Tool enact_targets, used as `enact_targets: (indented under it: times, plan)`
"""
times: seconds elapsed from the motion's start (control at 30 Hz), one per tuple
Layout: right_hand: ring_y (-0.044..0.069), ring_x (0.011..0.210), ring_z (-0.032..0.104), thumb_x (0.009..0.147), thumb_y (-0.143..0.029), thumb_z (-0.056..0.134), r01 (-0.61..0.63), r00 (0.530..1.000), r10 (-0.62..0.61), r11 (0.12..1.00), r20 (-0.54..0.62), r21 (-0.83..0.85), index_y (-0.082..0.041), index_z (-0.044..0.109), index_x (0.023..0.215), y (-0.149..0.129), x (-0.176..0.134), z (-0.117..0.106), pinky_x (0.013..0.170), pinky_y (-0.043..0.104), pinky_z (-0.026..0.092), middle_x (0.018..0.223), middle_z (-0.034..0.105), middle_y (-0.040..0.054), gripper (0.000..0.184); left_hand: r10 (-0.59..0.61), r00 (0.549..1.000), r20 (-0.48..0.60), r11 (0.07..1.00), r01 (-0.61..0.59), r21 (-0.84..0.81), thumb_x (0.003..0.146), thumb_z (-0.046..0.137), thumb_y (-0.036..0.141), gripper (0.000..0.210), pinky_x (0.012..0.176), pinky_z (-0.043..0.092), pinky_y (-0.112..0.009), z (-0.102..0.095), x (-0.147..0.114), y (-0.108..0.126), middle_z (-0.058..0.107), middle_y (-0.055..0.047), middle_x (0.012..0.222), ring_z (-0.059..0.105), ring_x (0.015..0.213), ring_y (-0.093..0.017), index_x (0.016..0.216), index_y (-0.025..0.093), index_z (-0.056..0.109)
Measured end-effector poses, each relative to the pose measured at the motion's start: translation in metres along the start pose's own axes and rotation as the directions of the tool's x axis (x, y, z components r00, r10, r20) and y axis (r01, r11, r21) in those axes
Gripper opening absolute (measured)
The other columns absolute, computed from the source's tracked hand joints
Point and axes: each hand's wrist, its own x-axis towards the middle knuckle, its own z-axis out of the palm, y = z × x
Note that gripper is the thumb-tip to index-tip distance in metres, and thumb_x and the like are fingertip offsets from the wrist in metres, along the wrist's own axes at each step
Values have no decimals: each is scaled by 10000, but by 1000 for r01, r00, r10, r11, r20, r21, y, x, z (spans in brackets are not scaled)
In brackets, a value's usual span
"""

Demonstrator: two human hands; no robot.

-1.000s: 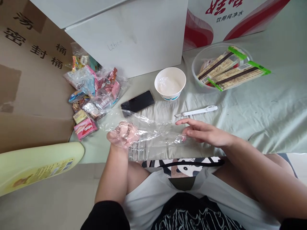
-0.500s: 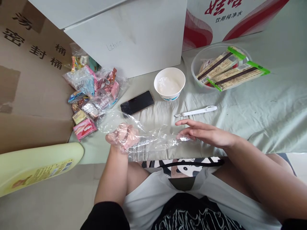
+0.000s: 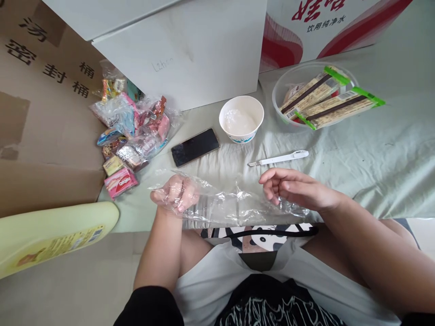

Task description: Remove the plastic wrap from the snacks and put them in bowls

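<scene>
A crinkled clear plastic bag (image 3: 224, 206) stretches sideways between my two hands, just above the cloth's front edge. My left hand (image 3: 176, 192) is closed, its curled fingers covered by the film at the bag's left end. At the other end, my right hand (image 3: 295, 188) has its fingers bent inward, with the film running beneath them and bunching below the palm. The lower fingers seem to hook the film; exactly how they hold it is partly hidden. Just beyond the right hand lies a white craft knife (image 3: 280, 158) with its blade pointing left.
A black phone (image 3: 195, 147) and a white paper bowl (image 3: 241, 118) sit ahead of my hands. Wrapped snacks (image 3: 136, 131) are heaped at left. A clear plastic bowl (image 3: 277, 102) holds green-ended packets at right. Cardboard boxes (image 3: 183, 59) stand behind; a yellow container (image 3: 57, 235) is at left.
My right hand has shifted slightly right and its fingers have curled in more. The plastic bag now reaches farther right, under that palm. My left hand has barely moved.
</scene>
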Motion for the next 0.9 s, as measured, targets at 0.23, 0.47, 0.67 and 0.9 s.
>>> enact_targets:
  times: [0.23, 0.47, 0.67, 0.9]
  plan:
    - [98, 732, 601, 962, -510, 620, -318, 922, 356, 920, 149, -229, -220, 520, 1380, -2, 2, 3, 664, 261, 473, 1097, 720, 69, 518, 5, 994, 105, 1000, -2, -26, 610, 729, 588, 610, 243, 196, -242, 7, 6, 4, 326, 17, 253, 292, 163, -92, 307, 215, 354]
    - [97, 754, 559, 932, -461, 669, -166, 984, 175, 954, 18, -249, -204, 633, 1226, -4, 4, 2, 699, 268, 484, 1025, 669, 32, 392, -146, 989, 22, 989, 145, 42, 494, 741, 662, 641, 230, 218, -257, 7, 8, 7, 323, 14, 237, 283, 177, -98, 268, 229, 327]
    - [105, 646, 522, 843, -492, 741, -36, 965, -19, 978, -260, -206, -181, 675, 980, 2, 8, 4, 623, 278, 452, 793, 627, 6, 346, -83, 992, 92, 996, 85, -14, 607, 737, 496, 526, 284, 261, -263, 23, 19, 19, 441, -22, 314, 360, 222, -112, 329, 207, 396]
    - [107, 590, 466, 801, -481, 747, -52, 840, -158, 929, -519, -367, -200, 632, 841, -4, 9, 3, 554, 263, 372, 657, 549, -25, 306, -195, 925, -326, 974, 223, 48, 595, 761, 365, 332, 335, 280, -208, 37, 32, 23, 581, -40, 499, 454, 357, -101, 516, 171, 503]
